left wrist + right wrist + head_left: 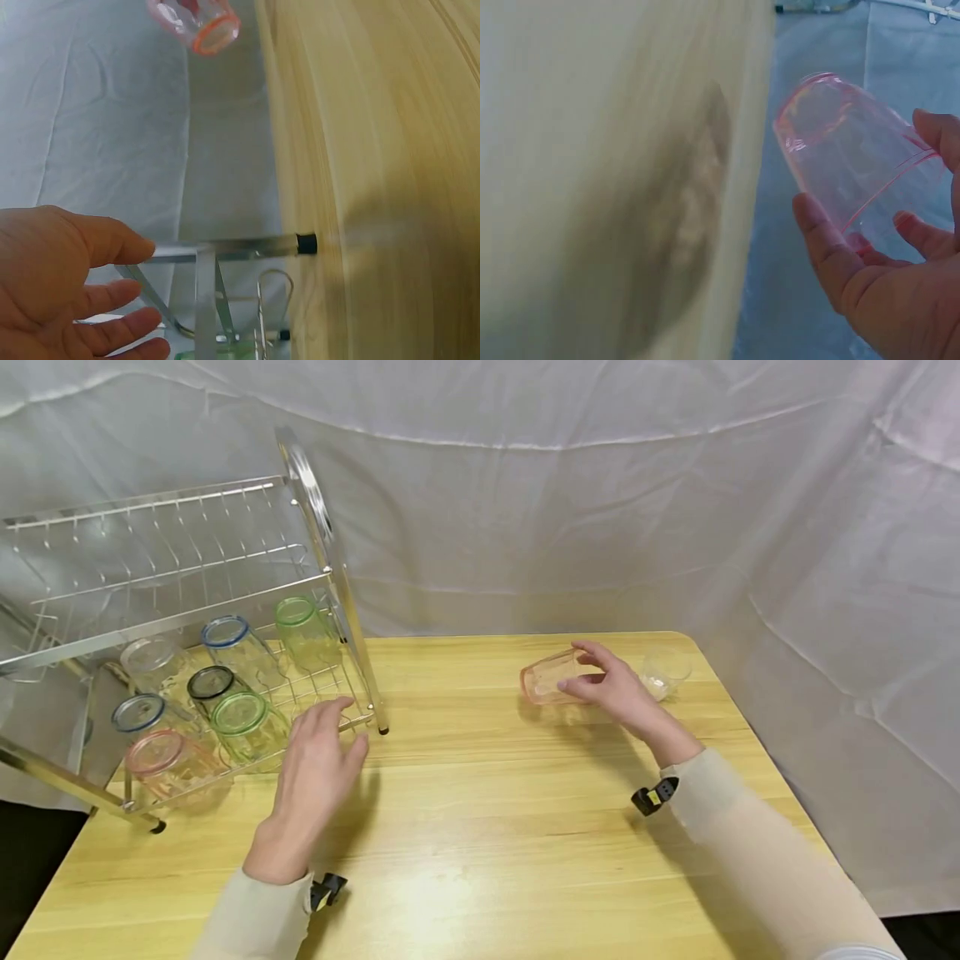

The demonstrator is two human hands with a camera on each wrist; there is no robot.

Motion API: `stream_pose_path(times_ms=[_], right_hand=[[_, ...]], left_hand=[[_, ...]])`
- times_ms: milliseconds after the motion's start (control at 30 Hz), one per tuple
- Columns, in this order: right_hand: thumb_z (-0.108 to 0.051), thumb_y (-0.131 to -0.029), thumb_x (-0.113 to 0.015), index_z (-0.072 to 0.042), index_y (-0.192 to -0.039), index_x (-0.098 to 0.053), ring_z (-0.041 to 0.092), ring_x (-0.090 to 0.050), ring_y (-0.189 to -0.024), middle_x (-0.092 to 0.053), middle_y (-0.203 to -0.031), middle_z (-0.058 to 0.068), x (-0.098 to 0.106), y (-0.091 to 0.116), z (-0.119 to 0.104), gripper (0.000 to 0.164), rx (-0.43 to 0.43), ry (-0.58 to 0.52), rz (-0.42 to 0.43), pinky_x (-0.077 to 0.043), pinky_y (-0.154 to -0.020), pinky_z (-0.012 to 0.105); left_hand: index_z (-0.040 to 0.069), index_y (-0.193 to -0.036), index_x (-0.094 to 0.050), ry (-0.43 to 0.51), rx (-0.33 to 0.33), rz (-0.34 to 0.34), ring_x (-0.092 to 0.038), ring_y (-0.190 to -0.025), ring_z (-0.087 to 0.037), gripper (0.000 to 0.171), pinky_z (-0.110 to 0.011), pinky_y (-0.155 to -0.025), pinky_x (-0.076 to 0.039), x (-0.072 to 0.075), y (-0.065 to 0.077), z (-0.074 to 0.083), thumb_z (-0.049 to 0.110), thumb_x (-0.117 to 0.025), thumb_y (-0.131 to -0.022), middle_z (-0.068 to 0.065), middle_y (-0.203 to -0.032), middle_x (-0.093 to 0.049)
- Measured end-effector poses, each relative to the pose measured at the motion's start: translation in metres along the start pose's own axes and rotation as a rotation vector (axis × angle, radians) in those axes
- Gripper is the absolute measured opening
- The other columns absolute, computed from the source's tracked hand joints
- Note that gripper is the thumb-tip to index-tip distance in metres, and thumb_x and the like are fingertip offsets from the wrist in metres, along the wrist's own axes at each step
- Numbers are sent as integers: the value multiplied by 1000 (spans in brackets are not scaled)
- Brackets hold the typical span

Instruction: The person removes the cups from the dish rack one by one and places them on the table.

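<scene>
My right hand (pixel 618 693) grips a clear pink glass (pixel 546 678) between thumb and fingers, above the right part of the table. In the right wrist view the tilted pink glass (pixel 847 150) shows its thick base pointing away from the palm. My left hand (pixel 313 764) holds nothing; its fingers are loosely bent, thumb apart, beside the front right corner of the metal rack (pixel 354 635). Closest to it on the lower shelf is an upside-down green glass (pixel 251 727). In the left wrist view the left hand (pixel 75 292) overlaps the rack's leg.
Several upside-down glasses share the rack's lower shelf: a pink glass (pixel 176 764), a black-based glass (pixel 213 685), a blue-based glass (pixel 243 647) and a second green glass (pixel 306 631) among them. A clear glass (pixel 663 675) is behind the right hand on the wooden table (pixel 465 827).
</scene>
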State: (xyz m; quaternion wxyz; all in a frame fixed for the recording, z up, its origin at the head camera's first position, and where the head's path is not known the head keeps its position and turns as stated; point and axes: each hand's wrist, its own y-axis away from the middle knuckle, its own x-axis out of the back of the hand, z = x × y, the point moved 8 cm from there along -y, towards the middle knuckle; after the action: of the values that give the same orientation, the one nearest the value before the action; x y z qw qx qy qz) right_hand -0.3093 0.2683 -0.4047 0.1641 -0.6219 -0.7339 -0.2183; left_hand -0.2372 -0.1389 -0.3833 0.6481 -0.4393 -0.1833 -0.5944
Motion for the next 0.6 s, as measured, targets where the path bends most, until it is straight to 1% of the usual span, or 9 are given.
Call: stream_pose_path(times_ms=[67, 167, 300, 367, 467, 533, 600], right_hand=[[-44, -97, -76, -27, -167, -30, 44, -50, -144, -34, -168, 20, 9, -2, -3, 86, -1, 93, 14, -51, -109, 60], [-49, -97, -74, -27, -167, -30, 46, -51, -142, -35, -168, 21, 21, -5, -7, 86, -1, 236, 29, -53, -107, 61], [-46, -98, -72, -21, -167, -31, 50, -55, -137, -38, -166, 24, 31, -12, -12, 84, 2, 392, 27, -52, -106, 64], [-43, -98, -72, -17, -166, -33, 51, -53, -139, -39, -165, 25, 34, -16, -14, 83, 1, 462, 26, -47, -110, 66], [-41, -97, -72, -13, -165, -34, 52, -45, -145, -40, -165, 26, 38, -20, -16, 83, -22, 550, 19, -39, -116, 69], [-40, -97, -72, -11, -165, -34, 51, -39, -149, -40, -164, 27, 39, -23, -15, 83, -44, 595, 12, -35, -119, 69], [-38, -97, -72, -9, -165, -33, 52, -38, -149, -41, -163, 28, 40, -25, -13, 84, -67, 620, -1, -34, -120, 69]], left_hand=[[-8, -142, -55, -17, 5, -19, -50, -134, -53, 50, -65, -116, -40, 0, 0, -4, 8, -69, -96, -35, -142, -57], [-10, -145, -52, -36, 22, -75, -47, -137, -54, 53, -66, -120, -35, -4, 0, -11, 10, -66, -98, -36, -145, -53], [-10, -149, -48, -60, 52, -151, -44, -141, -55, 58, -69, -123, -27, -11, 1, -17, 14, -64, -100, -37, -149, -50], [-9, -151, -47, -66, 67, -173, -42, -142, -55, 59, -71, -124, -22, -13, 1, -19, 16, -64, -100, -36, -150, -49], [-7, -152, -47, -69, 80, -189, -42, -144, -54, 59, -74, -124, -17, -16, 2, -21, 17, -64, -101, -35, -152, -49], [-6, -151, -48, -71, 82, -197, -42, -145, -53, 58, -75, -124, -15, -17, 2, -21, 18, -64, -101, -34, -152, -50], [-4, -151, -49, -72, 80, -208, -42, -145, -52, 58, -75, -124, -13, -19, 2, -21, 19, -65, -101, -33, -152, -51]])
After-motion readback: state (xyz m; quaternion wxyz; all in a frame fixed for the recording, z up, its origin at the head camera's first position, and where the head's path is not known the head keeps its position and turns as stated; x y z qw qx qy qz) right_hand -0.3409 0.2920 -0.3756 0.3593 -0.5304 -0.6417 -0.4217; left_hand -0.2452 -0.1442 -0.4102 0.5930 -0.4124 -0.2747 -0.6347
